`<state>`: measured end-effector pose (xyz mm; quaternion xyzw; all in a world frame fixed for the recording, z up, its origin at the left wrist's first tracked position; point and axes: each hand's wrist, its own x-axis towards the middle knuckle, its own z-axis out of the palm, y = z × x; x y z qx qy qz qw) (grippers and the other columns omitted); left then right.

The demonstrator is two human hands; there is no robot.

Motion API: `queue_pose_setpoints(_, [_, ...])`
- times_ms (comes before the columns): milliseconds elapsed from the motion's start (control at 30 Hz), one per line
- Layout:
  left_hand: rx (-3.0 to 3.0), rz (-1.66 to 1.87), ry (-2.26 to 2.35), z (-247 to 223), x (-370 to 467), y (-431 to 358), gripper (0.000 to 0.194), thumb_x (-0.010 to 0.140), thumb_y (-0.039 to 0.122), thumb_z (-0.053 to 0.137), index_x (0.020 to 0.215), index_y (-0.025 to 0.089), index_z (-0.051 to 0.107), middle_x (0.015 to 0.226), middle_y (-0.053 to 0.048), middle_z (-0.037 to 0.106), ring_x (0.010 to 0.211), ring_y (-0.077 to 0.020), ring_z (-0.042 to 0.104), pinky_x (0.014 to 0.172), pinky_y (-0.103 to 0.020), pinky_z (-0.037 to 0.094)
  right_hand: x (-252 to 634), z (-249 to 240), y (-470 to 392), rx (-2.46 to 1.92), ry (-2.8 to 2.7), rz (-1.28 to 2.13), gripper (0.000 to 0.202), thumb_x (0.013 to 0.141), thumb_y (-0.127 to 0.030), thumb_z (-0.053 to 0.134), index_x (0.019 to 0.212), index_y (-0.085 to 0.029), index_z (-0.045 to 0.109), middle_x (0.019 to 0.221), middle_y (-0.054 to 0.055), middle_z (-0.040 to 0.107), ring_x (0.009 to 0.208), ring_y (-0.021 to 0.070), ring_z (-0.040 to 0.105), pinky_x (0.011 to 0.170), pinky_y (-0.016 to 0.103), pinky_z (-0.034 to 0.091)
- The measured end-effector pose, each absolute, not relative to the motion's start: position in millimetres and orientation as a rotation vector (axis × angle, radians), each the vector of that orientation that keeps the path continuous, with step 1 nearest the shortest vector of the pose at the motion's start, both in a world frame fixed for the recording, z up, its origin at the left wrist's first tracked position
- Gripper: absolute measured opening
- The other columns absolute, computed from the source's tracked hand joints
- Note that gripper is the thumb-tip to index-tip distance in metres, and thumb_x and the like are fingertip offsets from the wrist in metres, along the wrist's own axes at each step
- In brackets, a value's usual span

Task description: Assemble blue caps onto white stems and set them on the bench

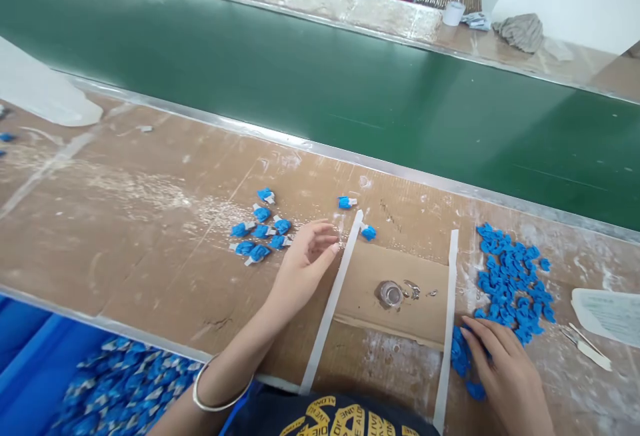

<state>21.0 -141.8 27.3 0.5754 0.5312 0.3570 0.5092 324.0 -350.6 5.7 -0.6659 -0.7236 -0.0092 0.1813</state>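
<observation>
My left hand [311, 257] hovers over the cardboard-covered table beside a white tape strip, fingers loosely curved and thumb apart, with nothing in it. Left of it lies a group of small crumpled blue pieces with pale tabs [261, 231]. Two similar tabbed pieces, one a blue piece [345, 203], lie beyond it. My right hand [507, 373] rests low at the edge of a heap of small blue pieces [515, 279]. Its thumb and forefinger are pressed close together; whatever is between them is hidden. Between the hands sits a small round clear cup [391, 295] on a cardboard sheet [360, 303].
A green conveyor belt [300, 76] runs across behind the table. At lower left, a blue bin [30, 383] holds many blue pieces. Tweezers [580, 339] and a white sheet [610, 313] lie at the right. White tape strips [453, 289] border the cardboard sheet.
</observation>
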Motion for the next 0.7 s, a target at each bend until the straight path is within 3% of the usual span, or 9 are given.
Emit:
queue_pose_setpoints(67, [1.704,0.891,1.430,26,7,-137,0.021,0.090,0.033,0.055,0.105,0.020,0.061,0.127,-0.013,0.061,0.109,-0.0276,0.064,0.096,-0.046,0.052,323,5,-347,-1.890,-2.098,-0.166,0.043,0.112,-0.037,0.028,0.107,-0.018,0.067,0.100,0.009,0.070,0.091,0.0277,0.065,0.082,0.042,0.048])
queue_pose_setpoints(167, [2.168,0.836,1.707,27,-19,-116,0.021,0.093,0.029,0.050,0.105,0.019,0.064,0.122,-0.016,0.064,0.118,-0.0343,0.057,0.105,-0.054,0.044,321,0,-345,-1.890,-2.175,-0.336,0.044,0.110,-0.022,0.026,0.105,-0.015,0.069,0.100,0.012,0.070,0.092,0.0296,0.065,0.084,0.043,0.047])
queue_pose_setpoints(267, [2.381,0.649,1.906,31,-42,-85,0.028,0.093,0.029,0.047,0.111,0.015,0.064,0.124,-0.020,0.062,0.119,-0.0388,0.055,0.105,-0.056,0.042,321,-9,-351,-1.852,-2.231,-0.388,0.039,0.104,-0.007,0.032,0.120,-0.015,0.067,0.107,0.012,0.070,0.099,0.0308,0.066,0.087,0.044,0.048])
queue_pose_setpoints(367, [2.358,0.392,1.945,32,-55,-56,0.033,0.090,0.029,0.048,0.114,0.012,0.063,0.115,-0.021,0.061,0.111,-0.0394,0.058,0.098,-0.053,0.047,324,-19,-362,-1.789,-2.317,-0.350,0.053,0.101,-0.003,0.030,0.152,-0.012,0.040,0.120,0.016,0.067,0.106,0.0345,0.065,0.085,0.047,0.051])
queue_pose_setpoints(467, [2.238,0.258,1.956,29,-60,-35,0.033,0.085,0.032,0.055,0.111,0.013,0.064,0.107,-0.018,0.059,0.105,-0.0388,0.061,0.093,-0.051,0.050,324,-18,-369,-1.827,-2.405,-0.285,0.070,0.094,0.003,0.027,0.161,-0.007,0.009,0.131,0.020,0.061,0.115,0.0357,0.062,0.085,0.048,0.055])
queue_pose_setpoints(600, [2.182,0.303,1.885,30,-59,-29,0.015,0.085,0.024,0.054,0.095,0.018,0.063,0.096,-0.011,0.057,0.102,-0.0351,0.061,0.095,-0.049,0.050,314,-1,-364,-1.873,-2.494,-0.302,0.082,0.083,0.011,0.028,0.159,-0.003,0.002,0.136,0.023,0.057,0.116,0.0343,0.062,0.086,0.045,0.057])
queue_pose_setpoints(700, [2.230,0.360,1.744,39,-54,-35,0.017,0.090,0.019,0.045,0.095,0.017,0.061,0.097,-0.006,0.056,0.109,-0.0308,0.059,0.101,-0.048,0.048,311,13,-356,-1.810,-2.536,-0.365,0.079,0.083,0.011,0.031,0.158,0.001,0.009,0.130,0.024,0.061,0.103,0.0321,0.067,0.078,0.041,0.058])
